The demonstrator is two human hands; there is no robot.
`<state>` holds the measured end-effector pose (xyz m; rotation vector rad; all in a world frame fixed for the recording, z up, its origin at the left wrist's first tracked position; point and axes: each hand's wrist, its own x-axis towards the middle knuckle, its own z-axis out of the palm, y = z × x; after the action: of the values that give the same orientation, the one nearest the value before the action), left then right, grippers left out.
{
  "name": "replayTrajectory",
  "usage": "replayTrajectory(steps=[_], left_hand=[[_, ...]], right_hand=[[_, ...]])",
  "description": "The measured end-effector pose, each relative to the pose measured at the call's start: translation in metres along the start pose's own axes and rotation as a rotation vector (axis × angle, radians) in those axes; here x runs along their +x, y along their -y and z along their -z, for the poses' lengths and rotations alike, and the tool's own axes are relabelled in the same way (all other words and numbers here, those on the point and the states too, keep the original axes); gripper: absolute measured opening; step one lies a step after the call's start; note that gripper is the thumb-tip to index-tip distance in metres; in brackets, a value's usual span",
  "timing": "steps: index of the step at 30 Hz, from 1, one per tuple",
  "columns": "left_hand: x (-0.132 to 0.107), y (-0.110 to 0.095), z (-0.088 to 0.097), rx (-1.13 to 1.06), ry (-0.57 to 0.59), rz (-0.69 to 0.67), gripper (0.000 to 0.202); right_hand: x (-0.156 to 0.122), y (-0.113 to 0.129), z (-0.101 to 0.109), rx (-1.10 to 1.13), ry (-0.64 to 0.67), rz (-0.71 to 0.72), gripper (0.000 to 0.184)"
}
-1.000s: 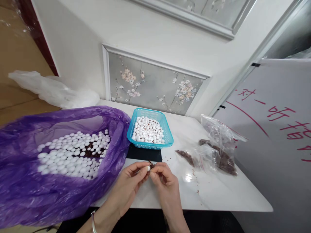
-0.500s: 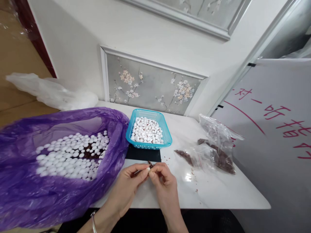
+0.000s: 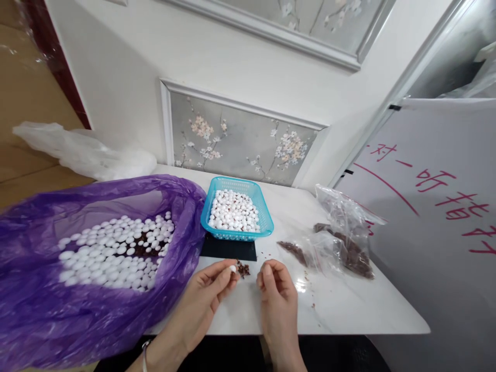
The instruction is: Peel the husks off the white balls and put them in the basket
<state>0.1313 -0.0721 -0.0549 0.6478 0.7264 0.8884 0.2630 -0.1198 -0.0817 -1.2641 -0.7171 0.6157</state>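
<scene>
My left hand (image 3: 209, 292) pinches a small white bead (image 3: 232, 268) between thumb and forefinger above the white table (image 3: 349, 305). A small pile of dark brown bits (image 3: 243, 269) lies on the table just right of that bead. My right hand (image 3: 274, 283) hovers a little to the right with thumb and forefinger pressed together; whether anything is between them I cannot make out. Behind the hands a blue basket (image 3: 266, 223) full of white beads stands on a black pad (image 3: 228, 249).
A large purple plastic bag (image 3: 46, 310) holding many white beads fills the left. Clear plastic bags (image 3: 341, 240) with brown material lie at the right. A white board with red writing (image 3: 434, 206) leans at the right; a wall panel stands behind.
My hands were together over the bead; now the right hand has pulled away to the right, leaving the bead in the left hand. The view tilted slightly.
</scene>
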Motion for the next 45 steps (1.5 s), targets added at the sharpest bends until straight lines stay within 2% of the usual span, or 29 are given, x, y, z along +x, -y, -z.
replayTrajectory(steps=[3,8,13,18,22,24,26,30,33,34,36,39,42,45], left_hand=[[0.000,0.000,0.001,0.019,0.007,-0.043,0.025],[0.000,0.001,0.002,0.045,-0.018,-0.068,0.021],[0.000,0.003,0.003,0.079,-0.046,-0.118,0.023],[-0.001,0.004,0.004,0.067,-0.030,-0.101,0.024],[-0.002,0.000,-0.001,0.054,-0.047,-0.102,0.026],[0.000,-0.008,-0.010,0.216,-0.034,-0.222,0.024],[0.007,-0.019,-0.023,0.459,-0.002,-0.401,0.024],[0.036,-0.048,-0.046,0.700,-0.025,-0.626,0.026],[0.051,-0.065,-0.049,0.891,-0.066,-0.739,0.049],[0.052,-0.069,-0.047,0.959,-0.074,-0.758,0.053],[0.047,-0.080,-0.036,1.093,-0.100,-0.773,0.049],[0.037,-0.103,-0.005,1.292,-0.202,-0.741,0.035],[0.033,-0.130,0.034,1.483,-0.340,-0.630,0.028],[0.036,-0.143,0.063,1.643,-0.383,-0.509,0.021]], right_hand=[[0.004,-0.001,0.007,-0.070,0.003,0.011,0.017],[0.014,0.003,0.015,-0.309,0.132,0.031,0.019],[0.022,0.002,0.006,-0.526,0.215,0.137,0.020],[0.025,0.002,-0.005,-0.722,0.230,0.212,0.018],[0.024,-0.001,-0.005,-0.817,0.235,0.254,0.020],[0.022,-0.005,-0.004,-0.838,0.244,0.278,0.020],[0.020,-0.009,-0.002,-0.849,0.256,0.294,0.021],[0.017,-0.016,0.001,-0.859,0.275,0.310,0.020],[0.015,-0.017,0.002,-0.893,0.318,0.317,0.020],[0.015,-0.017,0.002,-0.909,0.332,0.313,0.019],[0.014,-0.016,0.003,-0.931,0.345,0.301,0.018],[0.013,-0.016,0.003,-0.936,0.332,0.308,0.019],[0.013,-0.018,0.003,-0.924,0.317,0.326,0.018],[0.014,-0.019,0.001,-0.901,0.284,0.333,0.019]])
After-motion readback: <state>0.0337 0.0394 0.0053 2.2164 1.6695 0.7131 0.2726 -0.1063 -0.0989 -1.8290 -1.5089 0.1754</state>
